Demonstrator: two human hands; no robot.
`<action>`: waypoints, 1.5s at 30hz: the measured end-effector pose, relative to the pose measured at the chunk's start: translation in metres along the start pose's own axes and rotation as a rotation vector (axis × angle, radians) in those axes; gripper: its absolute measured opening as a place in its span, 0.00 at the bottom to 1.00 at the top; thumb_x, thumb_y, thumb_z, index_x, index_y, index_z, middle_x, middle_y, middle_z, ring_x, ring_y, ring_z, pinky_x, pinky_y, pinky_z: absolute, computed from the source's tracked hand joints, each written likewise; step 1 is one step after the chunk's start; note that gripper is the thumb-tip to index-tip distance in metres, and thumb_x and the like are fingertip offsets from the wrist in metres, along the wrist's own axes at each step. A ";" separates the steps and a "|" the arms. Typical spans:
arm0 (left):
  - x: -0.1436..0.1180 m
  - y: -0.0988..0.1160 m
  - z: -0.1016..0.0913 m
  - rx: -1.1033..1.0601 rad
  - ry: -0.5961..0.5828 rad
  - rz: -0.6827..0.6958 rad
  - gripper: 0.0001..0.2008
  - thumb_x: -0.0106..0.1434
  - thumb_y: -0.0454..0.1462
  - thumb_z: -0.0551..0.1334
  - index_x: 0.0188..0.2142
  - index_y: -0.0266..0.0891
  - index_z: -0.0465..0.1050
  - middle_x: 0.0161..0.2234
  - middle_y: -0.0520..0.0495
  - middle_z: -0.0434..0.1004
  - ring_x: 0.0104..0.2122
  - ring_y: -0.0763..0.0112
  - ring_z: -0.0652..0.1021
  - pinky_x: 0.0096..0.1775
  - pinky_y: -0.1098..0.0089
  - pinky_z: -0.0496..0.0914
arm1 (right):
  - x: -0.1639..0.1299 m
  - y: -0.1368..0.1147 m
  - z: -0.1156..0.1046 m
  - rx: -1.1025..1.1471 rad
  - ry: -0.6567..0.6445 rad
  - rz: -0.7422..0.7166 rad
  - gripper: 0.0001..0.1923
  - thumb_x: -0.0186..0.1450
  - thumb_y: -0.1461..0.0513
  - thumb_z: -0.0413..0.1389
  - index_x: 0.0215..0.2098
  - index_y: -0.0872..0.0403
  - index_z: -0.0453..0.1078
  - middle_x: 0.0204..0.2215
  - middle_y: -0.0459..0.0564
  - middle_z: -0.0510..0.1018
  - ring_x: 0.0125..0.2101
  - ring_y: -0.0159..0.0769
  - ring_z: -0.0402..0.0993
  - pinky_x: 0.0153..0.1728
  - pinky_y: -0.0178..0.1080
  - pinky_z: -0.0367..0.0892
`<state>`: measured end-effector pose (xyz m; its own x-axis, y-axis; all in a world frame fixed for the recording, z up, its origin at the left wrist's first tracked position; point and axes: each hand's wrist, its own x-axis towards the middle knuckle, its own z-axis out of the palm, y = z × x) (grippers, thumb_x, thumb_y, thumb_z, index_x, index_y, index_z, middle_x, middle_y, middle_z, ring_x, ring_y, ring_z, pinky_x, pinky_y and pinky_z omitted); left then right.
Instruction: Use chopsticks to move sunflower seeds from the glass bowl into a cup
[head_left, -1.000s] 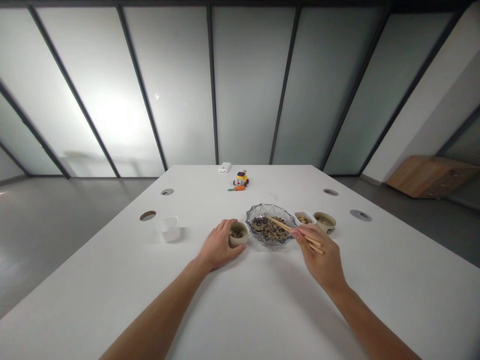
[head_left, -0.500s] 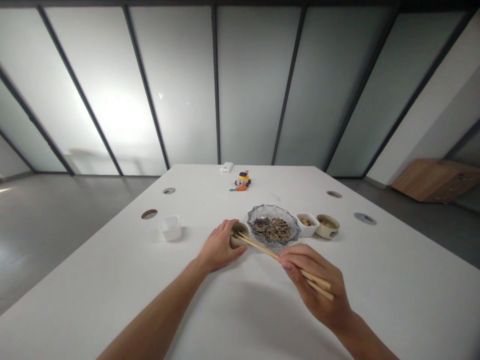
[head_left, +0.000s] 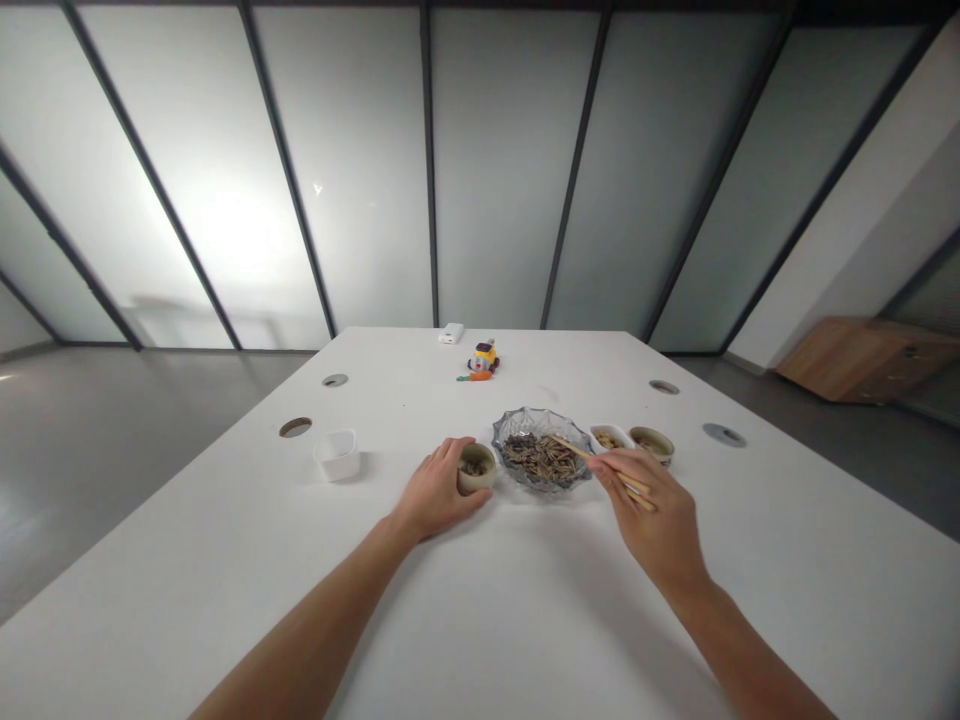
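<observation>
My left hand (head_left: 444,490) is wrapped round a small beige cup (head_left: 478,482) that stands tilted or upright on the table; I cannot tell which. Some dark bits lie inside it. In my right hand (head_left: 651,500) is a pair of wooden chopsticks (head_left: 634,487), their tips over a scalloped glass bowl (head_left: 517,473). Thin brown dried pieces (head_left: 544,458) fill the bottom of that bowl. Just beyond my right hand, partly hidden by it, are a white square container (head_left: 609,436) with pale brown pieces and a second beige cup (head_left: 654,442).
An open white plastic container (head_left: 337,457) stands on the white table (head_left: 465,620) at the left. Farther back are a yellow toy vehicle (head_left: 484,356), an orange-handled toy tool (head_left: 477,377) and a white box-shaped device (head_left: 451,333). Round holes and covers mark both table sides.
The chopsticks have gone from the small cup to the glass bowl, as my right hand moved right and slightly away from me. My left hand stays on the cup.
</observation>
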<state>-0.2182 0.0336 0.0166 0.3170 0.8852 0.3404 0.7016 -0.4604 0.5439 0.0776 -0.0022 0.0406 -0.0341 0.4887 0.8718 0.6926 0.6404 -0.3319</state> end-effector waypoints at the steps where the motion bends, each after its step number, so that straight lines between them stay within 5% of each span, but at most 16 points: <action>1: 0.000 0.001 -0.001 0.000 0.000 0.002 0.30 0.61 0.40 0.73 0.61 0.45 0.66 0.54 0.41 0.75 0.52 0.49 0.79 0.54 0.53 0.73 | -0.001 0.000 0.001 0.003 -0.005 0.005 0.07 0.74 0.58 0.60 0.40 0.50 0.78 0.35 0.50 0.84 0.35 0.39 0.82 0.39 0.42 0.79; 14: 0.001 0.000 -0.001 -0.002 0.003 0.004 0.30 0.61 0.41 0.72 0.60 0.46 0.67 0.54 0.41 0.75 0.51 0.49 0.79 0.53 0.53 0.73 | 0.001 -0.005 0.001 -0.014 -0.005 0.048 0.10 0.75 0.57 0.59 0.38 0.50 0.79 0.34 0.51 0.84 0.34 0.40 0.82 0.37 0.42 0.79; 20: 0.002 -0.001 -0.003 0.001 0.005 0.000 0.31 0.61 0.41 0.72 0.62 0.46 0.66 0.54 0.41 0.75 0.53 0.49 0.79 0.56 0.53 0.72 | 0.008 -0.032 -0.004 0.094 0.026 0.040 0.07 0.73 0.62 0.59 0.39 0.49 0.80 0.36 0.51 0.85 0.37 0.41 0.84 0.40 0.43 0.80; 28: 0.005 0.000 -0.003 -0.016 0.020 0.022 0.29 0.61 0.39 0.71 0.60 0.46 0.67 0.55 0.42 0.75 0.53 0.51 0.79 0.57 0.55 0.72 | 0.007 -0.068 -0.003 0.273 -0.135 0.053 0.09 0.74 0.60 0.59 0.37 0.49 0.81 0.34 0.51 0.86 0.34 0.40 0.84 0.35 0.39 0.81; 35: 0.002 -0.002 0.001 -0.001 0.017 0.005 0.30 0.61 0.41 0.72 0.61 0.47 0.67 0.54 0.42 0.75 0.52 0.50 0.79 0.55 0.53 0.73 | 0.003 -0.030 -0.002 0.122 0.023 0.054 0.07 0.74 0.59 0.60 0.40 0.49 0.81 0.37 0.51 0.86 0.38 0.43 0.85 0.41 0.44 0.80; 40: 0.002 -0.004 0.005 0.009 0.002 0.015 0.30 0.61 0.40 0.71 0.61 0.45 0.66 0.54 0.41 0.75 0.52 0.49 0.79 0.55 0.52 0.73 | -0.002 0.008 0.003 0.058 -0.009 0.012 0.09 0.74 0.57 0.60 0.39 0.50 0.79 0.34 0.50 0.85 0.34 0.40 0.83 0.38 0.42 0.79; 45: 0.002 -0.003 0.004 0.009 -0.004 0.011 0.31 0.62 0.40 0.71 0.62 0.45 0.65 0.55 0.41 0.74 0.53 0.48 0.78 0.57 0.51 0.72 | -0.005 0.013 0.004 0.036 -0.052 0.041 0.10 0.75 0.56 0.58 0.39 0.51 0.79 0.34 0.51 0.85 0.34 0.40 0.83 0.38 0.41 0.78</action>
<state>-0.2176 0.0373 0.0124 0.3274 0.8805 0.3429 0.7040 -0.4693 0.5330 0.0839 0.0066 0.0302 -0.0440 0.5446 0.8376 0.6675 0.6398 -0.3810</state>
